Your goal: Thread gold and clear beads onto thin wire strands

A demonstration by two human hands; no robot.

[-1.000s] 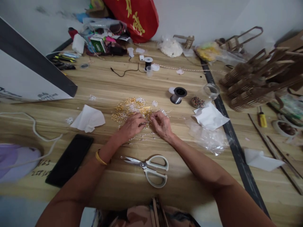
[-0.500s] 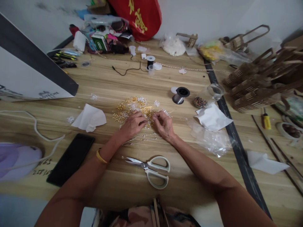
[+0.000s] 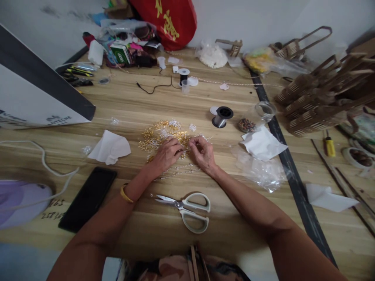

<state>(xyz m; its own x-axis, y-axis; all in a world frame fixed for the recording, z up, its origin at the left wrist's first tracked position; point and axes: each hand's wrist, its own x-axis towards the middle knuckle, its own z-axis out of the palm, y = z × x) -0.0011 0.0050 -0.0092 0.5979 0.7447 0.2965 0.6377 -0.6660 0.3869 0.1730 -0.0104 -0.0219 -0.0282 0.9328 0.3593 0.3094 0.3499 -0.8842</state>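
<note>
Jewelry findings (image 3: 149,144), gold-colored and silvery, lie in a loose heap on the wood-grain counter (image 3: 123,107), in the middle of your view, directly before you. Your left hand (image 3: 169,151) rests over the near part of the heap with its fingers bent inward and bunched. Your right hand (image 3: 202,152) faces it at the heap's near right edge, the thumb and forefinger brought close together. The fingertips of the two hands are near each other but apart; whether either pair pinches a piece, you cannot tell at this scale.

Fine chains (image 3: 179,172) stretch across the counter just on your side of both hands. Nearer still, between your forearms, lie white-handled scissors (image 3: 178,204), the blades slightly parted and pointing left. A yellow bracelet (image 3: 125,194) circles your left wrist; beside that forearm lies a flat black device (image 3: 88,200), with a sheet of white paper (image 3: 109,146) beyond it.

To the right of the heap stands a wire spool (image 3: 220,120), then a clear jar (image 3: 266,113) with small mixed beads (image 3: 246,125) visible in it. Crumpled clear plastic (image 3: 266,175) lies nearer you. Brown woven baskets (image 3: 307,117) crowd the far right; a red bag (image 3: 172,23) stands at the back wall.
</note>
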